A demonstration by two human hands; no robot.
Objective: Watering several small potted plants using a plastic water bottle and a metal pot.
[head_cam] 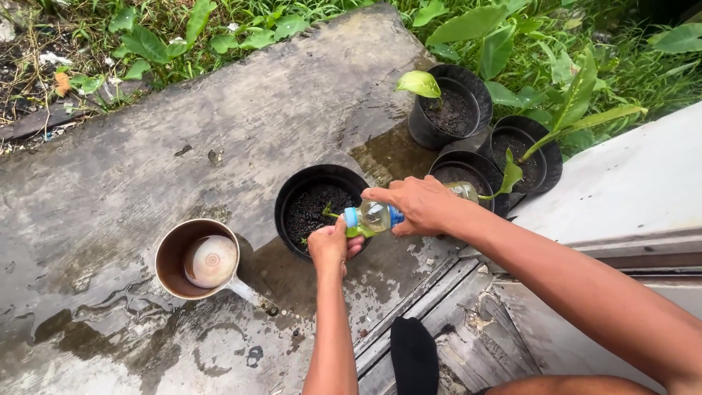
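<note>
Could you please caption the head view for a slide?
Right hand tips a clear plastic bottle over a black soil-filled pot; left hand holds its rim.

Scoop (197,260) left of soil-filled pot (316,208); bottle (384,214) over that pot's right rim; three seedling pots (486,143) clustered behind-right, grass beyond.

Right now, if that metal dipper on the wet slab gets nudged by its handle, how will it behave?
The dipper probably slides readily, since the concrete slab around it is wet. It sits upright on a broad base, so tipping seems unlikely. It looks nearly empty, so probably light.
</note>
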